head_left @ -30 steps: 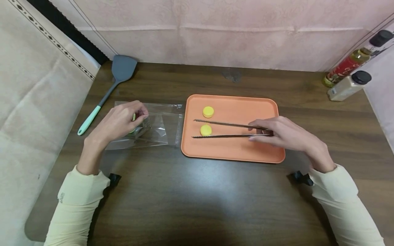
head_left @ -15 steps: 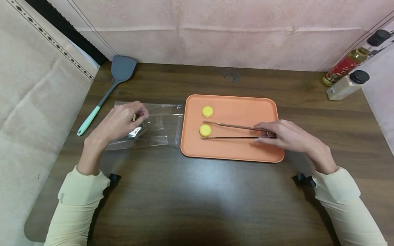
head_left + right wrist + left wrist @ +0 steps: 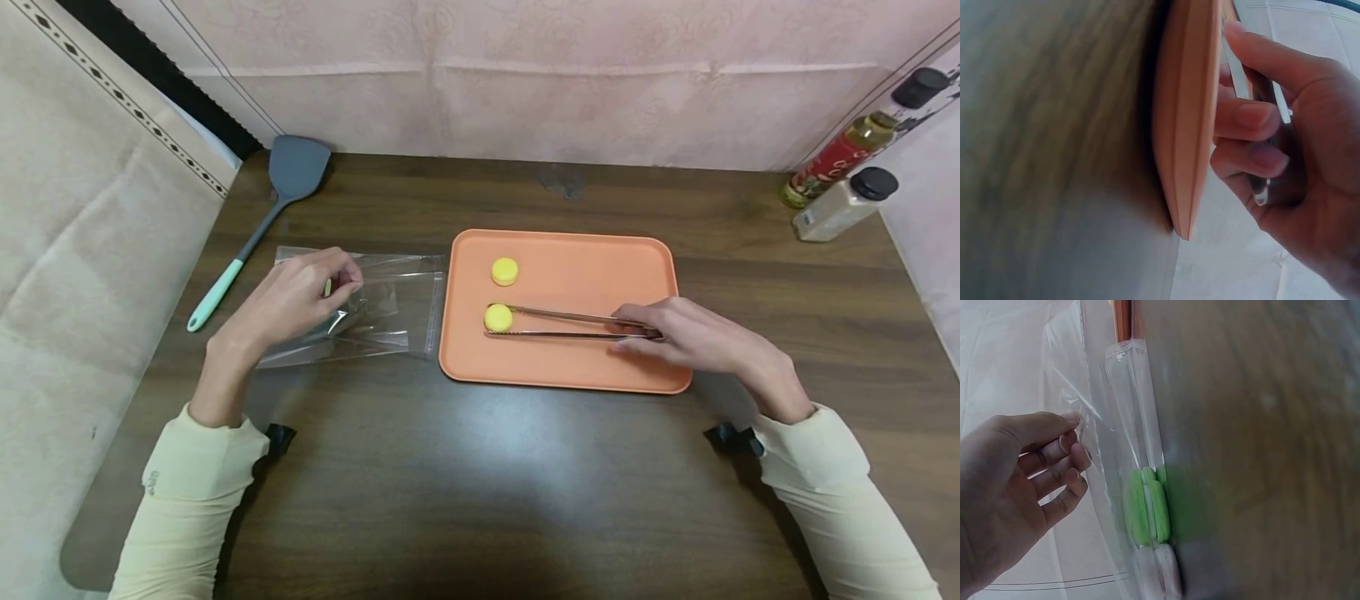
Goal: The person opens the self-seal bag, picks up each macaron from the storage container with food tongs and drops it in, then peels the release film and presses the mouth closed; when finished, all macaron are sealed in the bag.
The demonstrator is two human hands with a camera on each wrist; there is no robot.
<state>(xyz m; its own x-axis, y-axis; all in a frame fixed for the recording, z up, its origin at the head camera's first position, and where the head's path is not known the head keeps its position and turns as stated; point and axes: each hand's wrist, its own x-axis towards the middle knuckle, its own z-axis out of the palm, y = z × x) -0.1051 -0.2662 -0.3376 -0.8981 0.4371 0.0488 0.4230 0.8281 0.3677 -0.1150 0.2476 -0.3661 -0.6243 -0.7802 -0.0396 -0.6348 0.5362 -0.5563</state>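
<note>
My right hand (image 3: 682, 332) grips a pair of metal tongs (image 3: 570, 325) over the orange tray (image 3: 570, 375). The tong arms lie on both sides of the nearer yellow macaron (image 3: 498, 317), close against it; it appears to be on the tray. A second yellow macaron (image 3: 505, 271) sits just behind it. My left hand (image 3: 296, 292) pinches the film of a clear plastic bag (image 3: 416, 292) left of the tray. In the left wrist view, green macarons (image 3: 1149, 506) and a pale pinkish one (image 3: 1159, 570) lie inside the bag; from the head view my hand mostly hides them.
A spatula (image 3: 258, 233) with a grey blade and mint handle lies at the back left. At the back right stand a red-labelled bottle (image 3: 832, 167) and a clear jar with a black lid (image 3: 836, 215). A pale cloth (image 3: 570, 100) hangs behind the wooden table (image 3: 480, 483).
The tongs first shifted right, then slightly back left, and their arms have drawn together around the nearer yellow macaron. My left hand has stayed in place on the bag.
</note>
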